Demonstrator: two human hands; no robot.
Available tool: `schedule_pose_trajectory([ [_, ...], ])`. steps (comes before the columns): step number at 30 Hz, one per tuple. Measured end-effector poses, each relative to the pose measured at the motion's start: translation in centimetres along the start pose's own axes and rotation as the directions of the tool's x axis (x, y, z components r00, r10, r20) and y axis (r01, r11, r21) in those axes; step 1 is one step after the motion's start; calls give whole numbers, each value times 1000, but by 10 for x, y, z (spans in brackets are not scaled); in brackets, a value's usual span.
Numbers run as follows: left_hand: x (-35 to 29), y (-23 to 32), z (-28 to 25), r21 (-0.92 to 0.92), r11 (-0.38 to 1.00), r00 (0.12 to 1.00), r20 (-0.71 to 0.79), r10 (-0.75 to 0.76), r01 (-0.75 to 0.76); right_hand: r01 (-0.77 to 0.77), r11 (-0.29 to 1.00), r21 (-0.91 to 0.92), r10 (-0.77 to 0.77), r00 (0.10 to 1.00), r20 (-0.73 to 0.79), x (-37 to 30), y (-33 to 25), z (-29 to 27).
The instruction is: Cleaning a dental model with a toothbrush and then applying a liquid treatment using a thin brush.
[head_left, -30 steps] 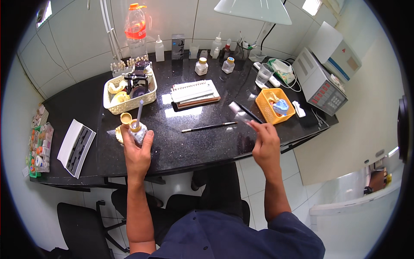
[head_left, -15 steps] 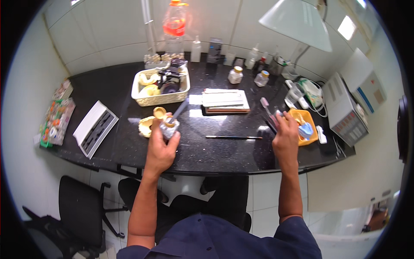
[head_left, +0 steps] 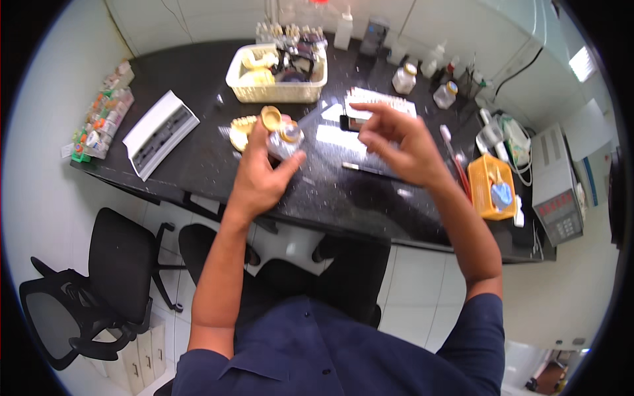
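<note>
My left hand (head_left: 259, 178) is closed round a small clear jar (head_left: 288, 146) above the near part of the black counter. Its gold lid (head_left: 271, 119) stands up beside the mouth, by my fingers. A grey, flat-handled tool (head_left: 312, 115) leans out of the jar, its lower end hidden. Behind that hand lies a cream dental model (head_left: 240, 134), partly covered. My right hand (head_left: 403, 148) hovers with fingers apart and nothing visible in it. Under it, a thin dark brush (head_left: 363, 168) lies on the counter, and a stack of papers (head_left: 389, 102) is just beyond.
A cream basket (head_left: 277, 94) of dental models stands at the back. To the right are a toothbrush (head_left: 448, 137), an orange basket (head_left: 490, 210) and a grey device (head_left: 558, 198). A white case (head_left: 158, 135) and bottles lie left. Two lidded jars (head_left: 404, 79) stand behind.
My right hand has moved left from beside the orange basket and toothbrush to over the brush and papers, its fingers spreading. The left hand still holds the jar. The whole view has shifted.
</note>
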State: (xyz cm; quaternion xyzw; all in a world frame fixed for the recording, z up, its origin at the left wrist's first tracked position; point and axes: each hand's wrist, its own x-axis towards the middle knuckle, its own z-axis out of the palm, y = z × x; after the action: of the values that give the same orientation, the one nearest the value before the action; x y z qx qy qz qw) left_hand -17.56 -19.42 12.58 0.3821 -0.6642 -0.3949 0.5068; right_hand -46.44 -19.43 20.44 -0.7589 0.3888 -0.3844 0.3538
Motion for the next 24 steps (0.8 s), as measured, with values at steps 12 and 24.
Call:
schedule_pose_trajectory([
  [12, -13, 19, 10, 121, 979, 979, 140, 147, -164, 384, 909, -163, -400, 913, -82, -29, -1, 63],
  [24, -9, 15, 12, 68, 979, 974, 136, 182, -192, 608, 651, -455, -685, 729, -6, -32, -17, 67],
])
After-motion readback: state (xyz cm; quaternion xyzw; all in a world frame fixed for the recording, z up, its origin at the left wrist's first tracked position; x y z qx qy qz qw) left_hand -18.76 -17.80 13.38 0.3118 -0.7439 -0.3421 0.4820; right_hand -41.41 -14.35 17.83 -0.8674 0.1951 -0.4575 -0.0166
